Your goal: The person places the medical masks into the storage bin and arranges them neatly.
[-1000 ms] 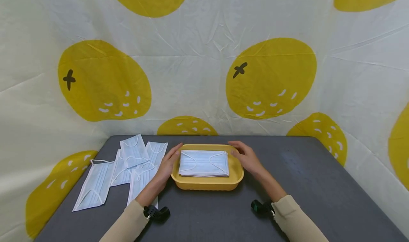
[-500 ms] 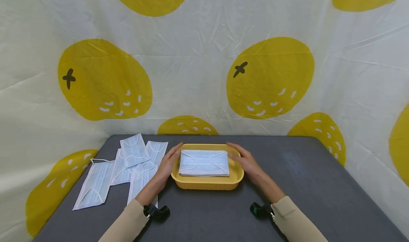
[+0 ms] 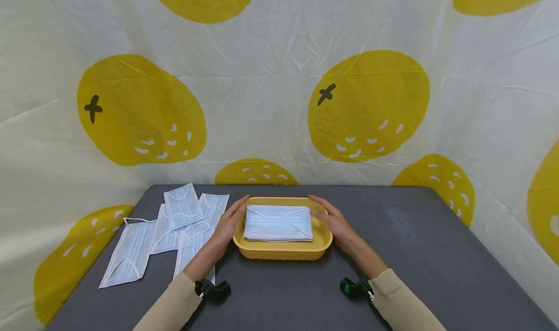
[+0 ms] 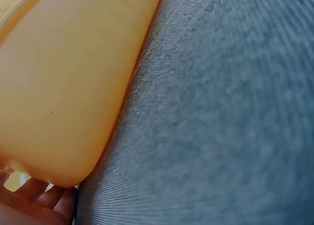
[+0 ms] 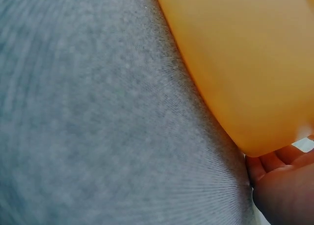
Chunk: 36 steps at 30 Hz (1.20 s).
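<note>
A shallow yellow plastic tray stands on the dark table, with a neat stack of pleated light-blue face masks lying flat inside it. My left hand holds the tray's left end, thumb over the rim and fingers along the outside. At the opposite end my right hand grips the tray the same way, its thumb reaching inside near the stack. Both wrist views show the tray's outer wall down at the cloth, with fingers against its far corner.
Several loose face masks lie overlapping on the left of the table, the closest ones partly behind my left forearm. The grey table surface stretches to the right. A white curtain with yellow fruit prints hangs behind the table.
My right hand has shifted slightly left, its fingers settling closer along the tray's right end. The left hand, the tray and the masks stay where they were.
</note>
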Available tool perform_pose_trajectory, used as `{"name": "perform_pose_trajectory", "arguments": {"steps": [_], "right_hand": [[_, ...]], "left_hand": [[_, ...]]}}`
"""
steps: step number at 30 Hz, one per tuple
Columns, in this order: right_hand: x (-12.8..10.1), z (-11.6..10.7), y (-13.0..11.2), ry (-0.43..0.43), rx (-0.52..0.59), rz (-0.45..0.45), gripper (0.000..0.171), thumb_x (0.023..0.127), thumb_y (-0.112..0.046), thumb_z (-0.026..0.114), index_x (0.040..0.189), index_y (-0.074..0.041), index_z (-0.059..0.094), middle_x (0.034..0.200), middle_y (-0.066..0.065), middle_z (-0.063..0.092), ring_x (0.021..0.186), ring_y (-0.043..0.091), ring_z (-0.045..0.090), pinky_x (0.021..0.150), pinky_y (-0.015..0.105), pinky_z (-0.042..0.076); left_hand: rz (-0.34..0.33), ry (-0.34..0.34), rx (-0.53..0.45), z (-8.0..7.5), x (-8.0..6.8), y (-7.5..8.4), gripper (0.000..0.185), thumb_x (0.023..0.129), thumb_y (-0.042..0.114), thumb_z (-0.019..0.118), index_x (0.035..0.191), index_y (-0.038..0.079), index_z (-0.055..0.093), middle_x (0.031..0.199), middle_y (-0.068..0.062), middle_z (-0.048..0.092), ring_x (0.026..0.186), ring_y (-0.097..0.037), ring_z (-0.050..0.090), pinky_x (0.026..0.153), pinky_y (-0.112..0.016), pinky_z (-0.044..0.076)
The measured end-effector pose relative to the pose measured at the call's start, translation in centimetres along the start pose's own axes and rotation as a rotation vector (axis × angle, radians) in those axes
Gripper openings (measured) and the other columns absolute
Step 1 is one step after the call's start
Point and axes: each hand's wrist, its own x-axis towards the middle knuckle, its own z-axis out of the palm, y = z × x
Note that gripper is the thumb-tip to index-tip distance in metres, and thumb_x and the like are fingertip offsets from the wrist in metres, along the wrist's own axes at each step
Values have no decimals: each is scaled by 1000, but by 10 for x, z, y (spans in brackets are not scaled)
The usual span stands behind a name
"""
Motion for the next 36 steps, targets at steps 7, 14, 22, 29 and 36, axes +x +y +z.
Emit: {"name": "perform_pose_trajectory", "arguments": {"steps": [7, 14, 22, 29, 36], "right_hand": [[0, 0, -1, 5, 8, -19, 54, 107, -17, 53, 160, -16, 40, 172, 10, 24, 159, 33, 21, 127, 53, 22], [-2, 1, -2, 7, 6, -16, 55, 106, -15, 54, 159, -18, 41, 172, 11, 23, 159, 33, 21, 127, 54, 22], [-2, 0, -2, 14, 21, -23, 55, 105, -10, 53, 158, -16, 43, 171, 11, 25, 159, 33, 22, 128, 53, 22], [-2, -2, 0, 11, 15, -29, 55, 105, -11, 53, 159, -16, 41, 171, 11, 24, 159, 34, 21, 127, 55, 22], [1, -2, 3, 11, 13, -31, 55, 105, -15, 56, 158, -17, 43, 172, 9, 25, 160, 33, 17, 129, 58, 19]], "left_hand": [[-28, -50, -33, -5, 2, 2, 49, 113, 31, 36, 162, 24, 36, 171, -5, 29, 160, -28, 21, 130, -52, 16], [18, -184, -17, -18, 1, 9, 54, 114, 30, 33, 166, 22, 22, 174, -8, 18, 162, -28, 11, 131, -54, 10], [62, -68, 14, -55, -5, 37, 61, 113, 34, 40, 167, 19, 16, 170, -19, 25, 159, -37, 23, 125, -60, 27], [99, 65, 37, -91, -17, 59, 65, 110, 44, 44, 166, 19, 23, 160, -17, 42, 147, -31, 47, 118, -45, 44], [183, 152, 4, -119, -35, 73, 66, 107, 43, 52, 162, 11, 31, 133, 7, 64, 117, -3, 67, 95, -18, 56]]}}
